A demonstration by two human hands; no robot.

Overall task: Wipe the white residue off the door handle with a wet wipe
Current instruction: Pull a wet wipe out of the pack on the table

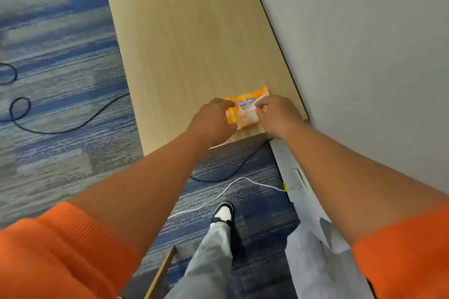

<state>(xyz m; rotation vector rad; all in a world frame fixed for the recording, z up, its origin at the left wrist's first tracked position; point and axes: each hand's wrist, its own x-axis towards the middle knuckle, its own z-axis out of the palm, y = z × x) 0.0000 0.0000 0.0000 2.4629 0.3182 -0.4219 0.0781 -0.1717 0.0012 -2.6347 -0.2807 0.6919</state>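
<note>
- With left hand (212, 120), gripping soft orange plastic wet-wipe pack (244, 114) on light wooden table (194, 43); with right hand (275, 114), pinching its top.
- Opening pack, seemingly; then likely pulling one wipe free.

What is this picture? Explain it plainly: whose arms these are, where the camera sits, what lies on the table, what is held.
There is no machine here. A person works with bare hands, and a single camera worn on the head looks forward and down. That is why the arms in orange sleeves reach away from you. The left hand grips the left end of an orange wet wipe pack printed "Tender". The pack lies near the close edge of a light wooden table. The right hand pinches the pack at its right side, probably to open it. A black cable and a white cable lie on the blue-grey carpet, and a wall stands on the right. The door handle is not in view.
</note>
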